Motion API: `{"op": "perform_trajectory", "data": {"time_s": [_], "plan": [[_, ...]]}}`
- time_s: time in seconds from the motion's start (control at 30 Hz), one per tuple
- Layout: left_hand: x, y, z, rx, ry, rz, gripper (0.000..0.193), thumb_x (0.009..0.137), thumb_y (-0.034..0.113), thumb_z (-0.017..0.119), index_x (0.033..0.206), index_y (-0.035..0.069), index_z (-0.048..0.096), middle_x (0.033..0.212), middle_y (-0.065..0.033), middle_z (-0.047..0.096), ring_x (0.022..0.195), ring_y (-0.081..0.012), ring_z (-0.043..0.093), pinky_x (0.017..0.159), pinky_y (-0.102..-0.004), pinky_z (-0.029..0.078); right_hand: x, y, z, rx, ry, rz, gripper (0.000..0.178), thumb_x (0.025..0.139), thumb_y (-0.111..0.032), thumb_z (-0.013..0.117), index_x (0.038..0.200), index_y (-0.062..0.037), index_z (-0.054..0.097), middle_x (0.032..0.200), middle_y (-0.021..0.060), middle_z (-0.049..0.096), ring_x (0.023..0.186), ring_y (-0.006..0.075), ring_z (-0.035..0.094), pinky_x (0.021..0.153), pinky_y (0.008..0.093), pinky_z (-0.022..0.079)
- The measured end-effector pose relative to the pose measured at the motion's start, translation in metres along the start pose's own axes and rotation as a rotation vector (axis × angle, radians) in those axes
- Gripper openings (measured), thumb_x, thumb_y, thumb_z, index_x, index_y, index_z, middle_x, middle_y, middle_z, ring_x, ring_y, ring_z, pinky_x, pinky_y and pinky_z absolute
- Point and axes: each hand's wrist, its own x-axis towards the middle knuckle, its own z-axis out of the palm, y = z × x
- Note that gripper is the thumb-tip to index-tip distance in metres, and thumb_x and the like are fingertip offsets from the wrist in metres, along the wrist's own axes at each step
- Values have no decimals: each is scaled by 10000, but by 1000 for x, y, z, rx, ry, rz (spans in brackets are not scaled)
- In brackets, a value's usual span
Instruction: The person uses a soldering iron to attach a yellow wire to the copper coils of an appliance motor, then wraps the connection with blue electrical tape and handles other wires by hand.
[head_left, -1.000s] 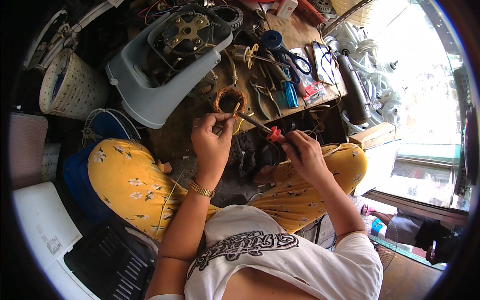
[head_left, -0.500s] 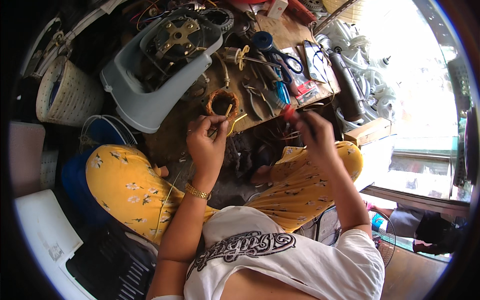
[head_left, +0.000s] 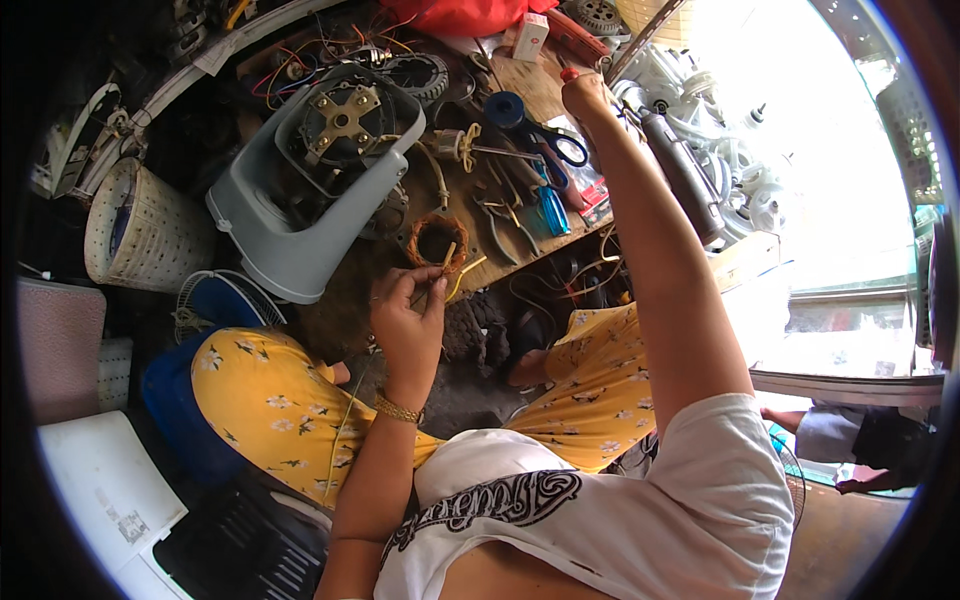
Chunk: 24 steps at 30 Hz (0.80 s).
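Over the near edge of the bench, my left hand [head_left: 408, 315] pinches a thin yellow wire lead [head_left: 450, 256] between thumb and fingertips. Right beyond it lies a copper wire coil [head_left: 415, 243] wound into a ring; a second yellow lead [head_left: 470, 276] sticks out beside it. My right arm stretches to the far right of the bench, where my right hand [head_left: 590, 98] is closed around a small object with a red end [head_left: 569, 74]. The rest of that object is hidden in the fist.
A grey fan housing [head_left: 330, 220] with a motor [head_left: 345, 118] stands left on the bench [head_left: 515, 75]. Pliers [head_left: 508, 225], blue-handled scissors [head_left: 565, 148], a tape roll [head_left: 504, 108] and a motor rotor [head_left: 460, 146] lie mid-bench. A dark cylinder [head_left: 682, 178] and white plastic parts [head_left: 715, 150] are at right.
My right hand has moved away from me to the far right of the bench, carrying the red-ended object. My left hand keeps its pinch on the lead; the view has shifted slightly.
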Motion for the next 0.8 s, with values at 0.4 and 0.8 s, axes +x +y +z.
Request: {"op": "perform_trajectory", "data": {"time_s": [0.4, 0.8], "plan": [[-1, 6, 1, 25, -35, 12, 72, 858, 109, 783, 917, 90, 747, 925, -43, 699, 912, -303, 621, 831, -418, 491, 56, 34, 49, -22, 112, -31, 541, 932, -248, 557, 1385, 26, 448, 1316, 331, 636, 1257, 459, 626, 1078, 488, 495], [-2, 2, -3, 70, -4, 21, 81, 862, 114, 783, 924, 88, 737, 941, -39, 704, 911, -310, 628, 838, -419, 495, 16, 13, -22, -289, 268, -297, 298, 980, -321, 642, 1215, -138, 660, 1079, 250, 742, 1004, 457, 718, 861, 552, 555]]}}
